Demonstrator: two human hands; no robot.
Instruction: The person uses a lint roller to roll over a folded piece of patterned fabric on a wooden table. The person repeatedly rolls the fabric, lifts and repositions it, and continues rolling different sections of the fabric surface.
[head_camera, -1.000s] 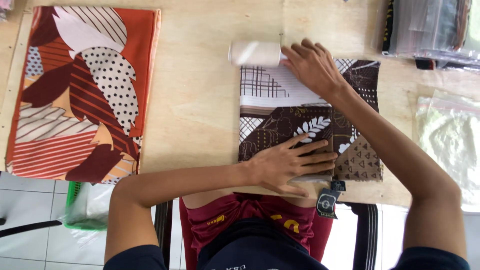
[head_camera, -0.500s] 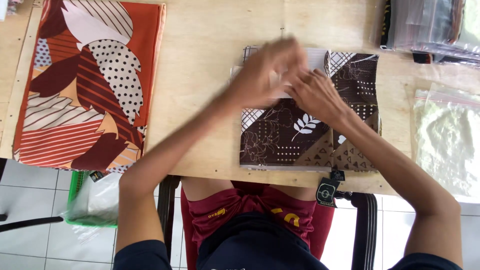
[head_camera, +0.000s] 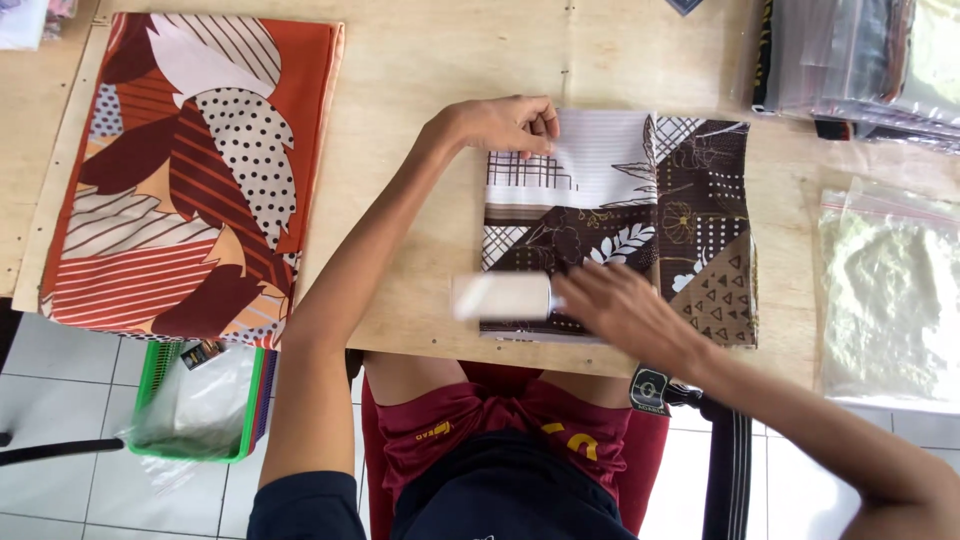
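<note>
A folded brown and white patterned cloth (head_camera: 690, 215) lies flat on the wooden table (head_camera: 430, 80) in front of me. My left hand (head_camera: 500, 122) reaches across and holds down the cloth's far left corner, fingers curled on the edge. My right hand (head_camera: 620, 312) grips the handle of a white lint roller (head_camera: 500, 297). The roller lies across the cloth's near left edge, blurred by motion.
A larger folded orange cloth with a leaf pattern (head_camera: 190, 170) lies at the left of the table. A clear zip bag (head_camera: 885, 290) sits at the right, and a stack of bagged items (head_camera: 860, 60) at the far right. A green basket (head_camera: 195, 405) stands on the floor below.
My left hand has gone from the cloth's near side to its far left corner. My right hand has brought the roller from the far edge to the near edge.
</note>
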